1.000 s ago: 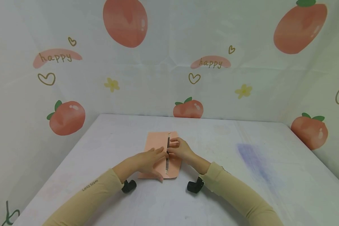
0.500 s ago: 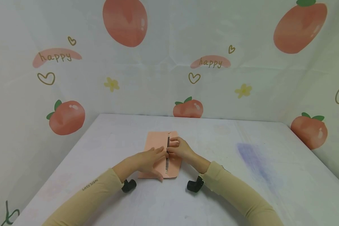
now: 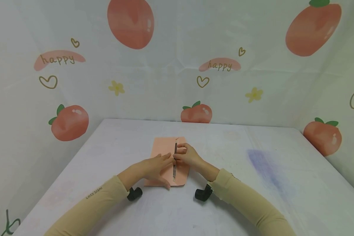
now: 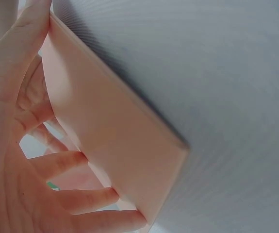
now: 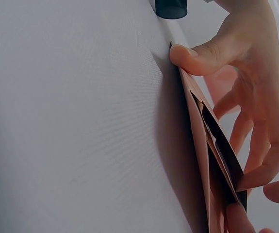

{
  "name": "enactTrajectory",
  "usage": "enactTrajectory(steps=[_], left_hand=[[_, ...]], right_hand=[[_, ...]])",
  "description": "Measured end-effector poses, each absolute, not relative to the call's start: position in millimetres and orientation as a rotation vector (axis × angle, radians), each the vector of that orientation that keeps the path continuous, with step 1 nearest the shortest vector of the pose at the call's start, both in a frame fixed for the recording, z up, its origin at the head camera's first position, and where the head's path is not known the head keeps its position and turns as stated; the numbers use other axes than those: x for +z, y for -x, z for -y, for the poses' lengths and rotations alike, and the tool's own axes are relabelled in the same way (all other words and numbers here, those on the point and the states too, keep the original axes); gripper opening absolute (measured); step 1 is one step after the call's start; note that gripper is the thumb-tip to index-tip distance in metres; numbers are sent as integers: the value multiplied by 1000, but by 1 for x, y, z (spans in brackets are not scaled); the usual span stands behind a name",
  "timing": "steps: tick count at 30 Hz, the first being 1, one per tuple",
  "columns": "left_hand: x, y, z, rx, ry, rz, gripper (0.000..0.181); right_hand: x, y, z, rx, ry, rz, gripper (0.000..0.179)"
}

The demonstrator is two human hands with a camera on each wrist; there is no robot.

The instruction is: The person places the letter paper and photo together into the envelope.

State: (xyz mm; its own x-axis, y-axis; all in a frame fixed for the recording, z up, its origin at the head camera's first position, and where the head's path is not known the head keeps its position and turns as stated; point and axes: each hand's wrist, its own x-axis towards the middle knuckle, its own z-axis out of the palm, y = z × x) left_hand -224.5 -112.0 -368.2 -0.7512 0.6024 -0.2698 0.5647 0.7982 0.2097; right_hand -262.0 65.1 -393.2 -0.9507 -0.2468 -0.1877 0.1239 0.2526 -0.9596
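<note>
A flat pink envelope-like piece [image 3: 162,146] lies on the table, with a narrow dark strip [image 3: 175,172] running lengthwise along it. My left hand [image 3: 154,167] rests on its left part, fingers spread and thumb at the near edge. In the right wrist view the left index fingertip touches the dark band [image 5: 221,141], and pink layers gape along the opening. From the right, my right hand [image 3: 191,157] reaches over, its curled fingers and thumb pinching the piece's edge at the strip. Only those right fingertips [image 5: 238,221] show in the right wrist view.
The white table [image 3: 224,209] carries a blue-purple smudge [image 3: 265,167] on the right. A black wrist-worn piece [image 3: 134,194] sits under the left cuff and another black piece [image 3: 204,193] under the right cuff. Behind the table hangs a white cloth [image 3: 165,91] printed with fruit.
</note>
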Motion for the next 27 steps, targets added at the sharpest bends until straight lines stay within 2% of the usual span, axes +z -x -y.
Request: enactTrajectory(steps=[27], left_hand=[[-371, 226, 113, 149, -862, -2665, 97]], right_hand=[[-393, 254, -62, -1783, 115, -2174, 49]])
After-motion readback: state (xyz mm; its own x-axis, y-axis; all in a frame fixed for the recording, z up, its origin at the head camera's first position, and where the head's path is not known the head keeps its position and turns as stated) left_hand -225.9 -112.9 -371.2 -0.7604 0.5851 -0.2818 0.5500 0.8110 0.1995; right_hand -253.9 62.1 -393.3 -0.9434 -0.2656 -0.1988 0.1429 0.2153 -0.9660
